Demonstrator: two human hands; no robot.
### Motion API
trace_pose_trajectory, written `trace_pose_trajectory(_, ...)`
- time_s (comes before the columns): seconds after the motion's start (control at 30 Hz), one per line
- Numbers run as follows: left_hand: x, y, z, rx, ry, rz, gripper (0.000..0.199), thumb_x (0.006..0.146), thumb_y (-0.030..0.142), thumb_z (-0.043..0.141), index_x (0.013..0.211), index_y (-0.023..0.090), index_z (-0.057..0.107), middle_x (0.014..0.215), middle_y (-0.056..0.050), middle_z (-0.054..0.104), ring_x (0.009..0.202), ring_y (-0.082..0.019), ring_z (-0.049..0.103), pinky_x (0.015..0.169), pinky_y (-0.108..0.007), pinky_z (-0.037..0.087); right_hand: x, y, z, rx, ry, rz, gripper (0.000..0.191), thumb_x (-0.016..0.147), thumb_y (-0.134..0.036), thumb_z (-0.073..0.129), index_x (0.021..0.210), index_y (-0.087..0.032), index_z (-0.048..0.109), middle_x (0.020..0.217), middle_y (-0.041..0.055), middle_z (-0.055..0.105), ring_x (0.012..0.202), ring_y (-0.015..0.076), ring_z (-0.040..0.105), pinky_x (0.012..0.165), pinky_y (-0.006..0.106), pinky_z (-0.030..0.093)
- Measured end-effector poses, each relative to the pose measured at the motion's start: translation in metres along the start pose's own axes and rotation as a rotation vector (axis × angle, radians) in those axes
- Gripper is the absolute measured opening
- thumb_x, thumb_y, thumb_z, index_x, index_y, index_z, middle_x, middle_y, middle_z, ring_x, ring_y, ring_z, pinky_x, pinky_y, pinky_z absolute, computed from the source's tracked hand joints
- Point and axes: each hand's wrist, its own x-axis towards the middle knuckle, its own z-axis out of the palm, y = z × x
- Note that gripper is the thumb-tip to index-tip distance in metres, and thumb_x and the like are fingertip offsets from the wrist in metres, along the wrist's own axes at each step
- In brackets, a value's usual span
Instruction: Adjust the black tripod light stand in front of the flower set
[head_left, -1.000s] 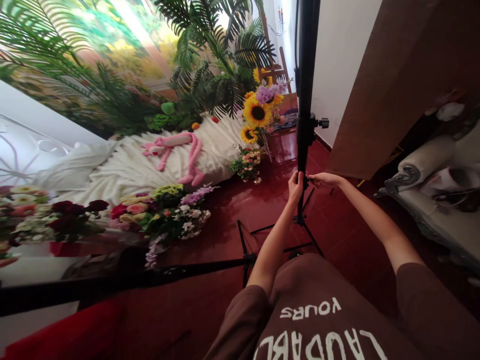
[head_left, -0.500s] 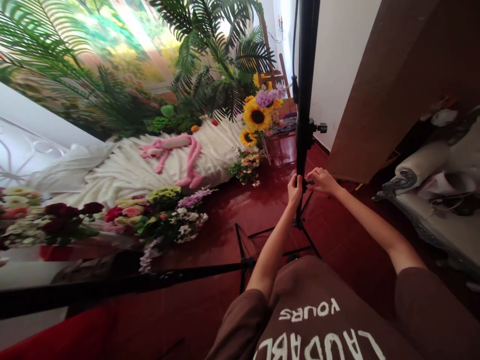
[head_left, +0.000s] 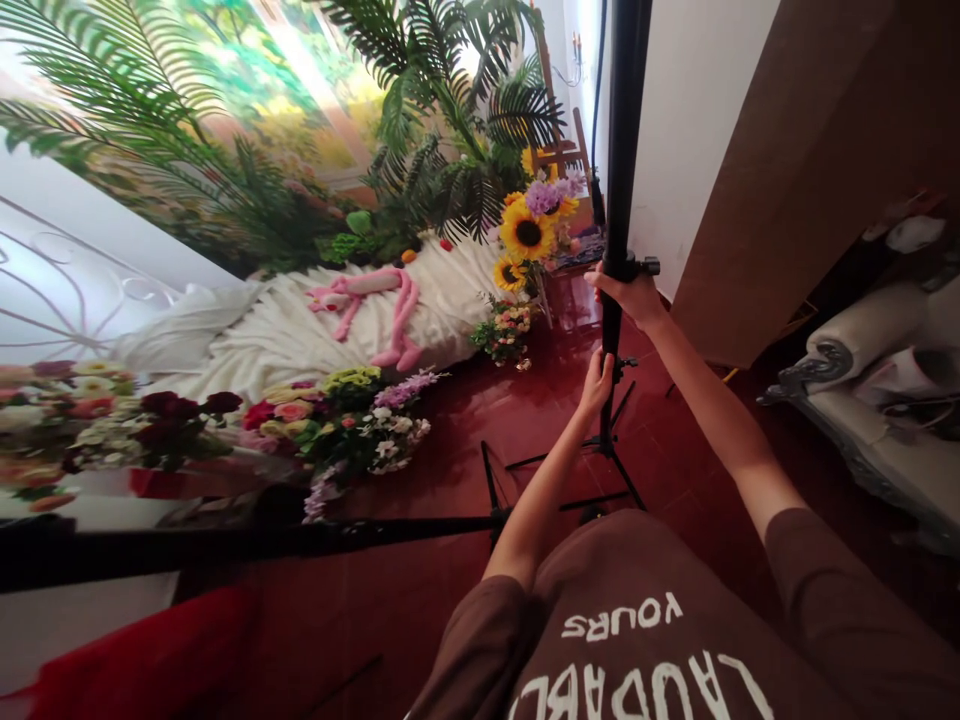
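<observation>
A tall black light stand (head_left: 628,120) rises upright in front of me, its tripod legs spread on the floor. My left hand (head_left: 598,382) is wrapped round the lower part of its pole, beside a small clamp knob (head_left: 625,367). Higher up, my right hand (head_left: 628,296) grips the pole just under a collar with a larger black knob (head_left: 647,266). The far side of the pole hides some fingers of both hands. A dark cable (head_left: 598,130) hangs along the upper pole.
A second black stand (head_left: 300,535) slants across from the left. Bunches of artificial flowers (head_left: 322,420) and a white draped bed (head_left: 262,340) with a pink plush toy (head_left: 375,290) lie left. Sunflowers (head_left: 527,232) stand behind the pole. A pale carved sofa (head_left: 870,360) is at right.
My right hand has left the lower clamp knob and moved up the pole to just below the upper collar. My left hand has stayed on the lower pole. The view has shifted slightly.
</observation>
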Motion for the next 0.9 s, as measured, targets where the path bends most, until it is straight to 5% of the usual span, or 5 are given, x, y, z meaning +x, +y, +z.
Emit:
trace_pose_trajectory(0.3,-0.005,-0.016,-0.005,0.171,0.008,0.041,0.047,0.086,0.048,0.057,0.118,0.016,0.048,0.1,-0.008,0.061,0.083,-0.014,0.06,0.078,-0.027,0.049,-0.052,0.062,0.017,-0.033,-0.071,0.227,0.036,0.073,-0.057,0.063,0.069,-0.021,0.056,0.062,-0.0008,0.059,0.062,0.0149,0.06,0.061,0.028,0.05)
trace_pose_trajectory(0.5,-0.005,-0.019,-0.004,0.174,0.014,0.052,0.04,0.087,0.043,0.057,0.117,0.017,0.05,0.102,-0.009,0.061,0.086,-0.015,0.06,0.079,-0.028,0.049,-0.06,0.081,0.022,-0.118,-0.017,0.214,0.033,0.076,-0.055,0.063,0.074,-0.023,0.06,0.07,0.0003,0.064,0.071,0.0173,0.064,0.067,0.029,0.052)
trace_pose_trajectory(0.77,-0.005,-0.026,-0.006,0.172,0.018,0.066,0.046,0.087,0.046,0.054,0.123,0.018,0.047,0.115,-0.012,0.059,0.102,-0.018,0.06,0.087,-0.03,0.048,-0.091,0.09,-0.024,-0.328,-0.21,0.147,0.043,0.065,-0.042,0.08,0.098,-0.018,0.066,0.1,0.0097,0.069,0.099,0.0278,0.065,0.089,0.04,0.052)
trace_pose_trajectory(0.9,-0.005,-0.027,-0.006,0.16,0.003,0.056,0.047,0.087,0.047,0.055,0.123,0.018,0.046,0.111,-0.011,0.06,0.096,-0.017,0.061,0.085,-0.03,0.049,-0.117,0.098,-0.043,-0.281,-0.215,0.11,0.042,0.078,-0.037,0.068,0.115,-0.018,0.062,0.117,0.0123,0.066,0.108,0.0254,0.063,0.095,0.04,0.05)
